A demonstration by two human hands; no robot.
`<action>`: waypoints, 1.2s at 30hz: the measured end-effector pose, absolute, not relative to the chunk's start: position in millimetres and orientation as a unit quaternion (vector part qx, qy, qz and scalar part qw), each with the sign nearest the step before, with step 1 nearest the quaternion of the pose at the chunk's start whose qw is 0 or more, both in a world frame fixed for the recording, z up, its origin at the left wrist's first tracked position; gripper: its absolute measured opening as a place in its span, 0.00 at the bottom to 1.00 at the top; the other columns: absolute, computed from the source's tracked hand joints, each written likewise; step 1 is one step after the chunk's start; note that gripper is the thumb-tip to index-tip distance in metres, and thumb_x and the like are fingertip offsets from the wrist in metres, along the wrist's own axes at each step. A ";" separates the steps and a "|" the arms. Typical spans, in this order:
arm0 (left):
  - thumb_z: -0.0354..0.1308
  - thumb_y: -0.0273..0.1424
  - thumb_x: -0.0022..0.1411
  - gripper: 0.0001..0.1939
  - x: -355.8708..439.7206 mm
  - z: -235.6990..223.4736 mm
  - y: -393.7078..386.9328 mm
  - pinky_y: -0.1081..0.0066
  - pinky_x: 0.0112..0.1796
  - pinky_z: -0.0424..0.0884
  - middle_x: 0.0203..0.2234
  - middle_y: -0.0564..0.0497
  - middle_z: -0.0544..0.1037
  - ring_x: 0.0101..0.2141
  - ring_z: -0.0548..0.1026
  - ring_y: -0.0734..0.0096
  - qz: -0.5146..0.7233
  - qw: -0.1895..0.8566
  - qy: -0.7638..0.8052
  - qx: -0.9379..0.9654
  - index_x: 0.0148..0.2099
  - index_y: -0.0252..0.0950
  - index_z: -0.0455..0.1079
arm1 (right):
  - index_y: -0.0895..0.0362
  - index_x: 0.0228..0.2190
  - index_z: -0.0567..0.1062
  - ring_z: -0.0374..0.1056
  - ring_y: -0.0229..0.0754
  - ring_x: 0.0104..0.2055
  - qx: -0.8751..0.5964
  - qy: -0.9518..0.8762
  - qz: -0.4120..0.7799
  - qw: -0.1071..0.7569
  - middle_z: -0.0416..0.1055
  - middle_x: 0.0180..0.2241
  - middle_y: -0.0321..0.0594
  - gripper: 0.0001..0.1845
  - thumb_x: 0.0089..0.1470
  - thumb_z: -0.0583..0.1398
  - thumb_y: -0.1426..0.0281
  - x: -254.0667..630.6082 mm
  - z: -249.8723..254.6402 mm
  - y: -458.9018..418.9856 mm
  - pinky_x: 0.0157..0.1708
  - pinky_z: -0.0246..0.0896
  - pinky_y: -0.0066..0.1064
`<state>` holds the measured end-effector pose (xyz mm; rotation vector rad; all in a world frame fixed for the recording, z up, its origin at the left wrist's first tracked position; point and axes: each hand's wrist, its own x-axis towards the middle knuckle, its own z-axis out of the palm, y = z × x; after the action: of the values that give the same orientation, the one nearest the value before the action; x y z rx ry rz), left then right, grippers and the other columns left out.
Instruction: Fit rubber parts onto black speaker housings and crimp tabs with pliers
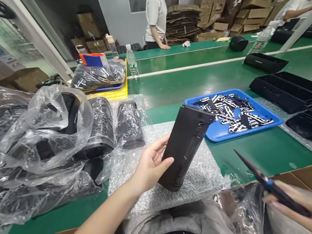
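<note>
My left hand (152,166) is closed around the lower left side of a black plastic housing (183,147), which it keeps upright and slightly tilted over a sheet of bubble wrap (206,172). Slots and small clips show along the housing's right side. At the right, my right hand (290,202) grips the dark handles of a pair of long-nose pliers (262,179). The pliers' tapered jaws point up and left, apart from the housing. Behind the housing lies a blue tray (216,134) with black-and-white striped pieces and small black parts in it.
Plastic-wrapped black housings (100,125) are heaped at the left. A yellow crate (119,93) and a water bottle (132,63) stand beyond them. More black housings (292,90) lie at the right on the green table (171,84). A person (156,14) stands across the table.
</note>
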<state>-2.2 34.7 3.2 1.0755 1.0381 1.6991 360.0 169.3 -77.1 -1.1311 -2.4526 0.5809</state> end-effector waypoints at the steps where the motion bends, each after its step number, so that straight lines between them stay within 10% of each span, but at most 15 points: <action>1: 0.67 0.27 0.58 0.26 -3.9 1.6 34.4 0.71 0.59 0.67 0.57 0.44 0.71 0.58 0.69 0.62 0.682 0.430 0.403 0.434 0.59 0.37 0.69 | 0.49 0.22 0.80 0.77 0.50 0.35 -0.406 -0.865 0.221 0.195 0.78 0.34 0.48 0.36 0.46 0.53 0.32 344.5 -64.7 181.4 0.32 0.73 0.35; 7: 0.68 0.22 0.55 0.32 -9.7 -6.8 34.5 0.70 0.60 0.66 0.58 0.45 0.70 0.60 0.66 0.61 0.706 0.428 0.373 0.423 0.61 0.39 0.67 | 0.57 0.38 0.78 0.72 0.59 0.46 -0.357 -0.874 0.082 0.320 0.75 0.45 0.56 0.33 0.58 0.51 0.41 251.7 -47.4 171.8 0.45 0.68 0.53; 9: 0.70 0.22 0.52 0.33 -9.6 -8.5 35.9 0.69 0.59 0.68 0.57 0.44 0.72 0.59 0.68 0.59 0.719 0.419 0.379 0.404 0.60 0.38 0.68 | 0.55 0.52 0.71 0.67 0.55 0.56 -0.320 -0.865 0.155 0.354 0.70 0.54 0.53 0.25 0.62 0.55 0.53 221.5 -51.6 146.5 0.54 0.64 0.52; 13: 0.71 0.22 0.50 0.28 -8.0 -9.4 40.9 0.71 0.53 0.73 0.51 0.45 0.77 0.53 0.74 0.62 0.750 0.392 0.391 0.363 0.54 0.36 0.72 | 0.44 0.67 0.46 0.50 0.54 0.68 -0.248 -0.826 0.396 0.316 0.48 0.68 0.46 0.40 0.61 0.58 0.56 167.6 -64.4 104.4 0.61 0.59 0.53; 18: 0.68 0.25 0.55 0.23 -4.7 -11.3 47.2 0.73 0.53 0.72 0.50 0.47 0.77 0.52 0.75 0.65 0.771 0.350 0.410 0.339 0.54 0.37 0.71 | 0.44 0.67 0.48 0.36 0.54 0.72 -0.273 -0.759 0.492 0.330 0.40 0.70 0.42 0.46 0.54 0.63 0.56 138.1 -76.6 90.6 0.67 0.43 0.58; 21: 0.59 0.31 0.65 0.21 -0.9 -16.9 43.4 0.66 0.57 0.69 0.57 0.44 0.71 0.57 0.70 0.61 0.738 0.336 0.465 0.355 0.59 0.36 0.68 | 0.46 0.66 0.50 0.40 0.53 0.71 -0.292 -0.677 0.585 0.340 0.44 0.70 0.41 0.49 0.50 0.66 0.56 134.9 -72.6 91.7 0.68 0.41 0.53; 27: 0.50 0.28 0.68 0.26 0.1 -28.5 12.4 0.62 0.56 0.70 0.57 0.44 0.70 0.55 0.70 0.63 0.645 0.214 0.592 0.433 0.67 0.40 0.58 | 0.47 0.58 0.65 0.74 0.51 0.48 -0.275 -0.411 0.814 0.305 0.73 0.52 0.44 0.30 0.54 0.63 0.59 95.8 -17.3 159.7 0.45 0.74 0.49; 32: 0.50 0.23 0.65 0.26 -12.5 -18.4 -4.9 0.58 0.58 0.67 0.55 0.45 0.71 0.57 0.67 0.62 0.521 0.017 0.675 0.522 0.64 0.40 0.59 | 0.48 0.53 0.66 0.64 0.42 0.59 -0.230 -0.395 0.817 0.352 0.67 0.57 0.41 0.22 0.64 0.46 0.54 18.2 33.4 246.1 0.52 0.70 0.43; 36: 0.52 0.22 0.64 0.29 -31.8 -14.6 -22.8 0.54 0.57 0.63 0.57 0.42 0.68 0.61 0.60 0.54 0.384 -0.187 0.735 0.526 0.66 0.37 0.55 | 0.55 0.49 0.66 0.70 0.51 0.51 -0.267 -0.448 0.794 0.312 0.68 0.47 0.52 0.22 0.58 0.54 0.55 -16.4 17.3 246.1 0.49 0.70 0.50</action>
<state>-31.8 -22.8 -14.6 1.8856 2.6335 1.3748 -16.4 246.1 17.3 -0.7058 -1.1809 2.0958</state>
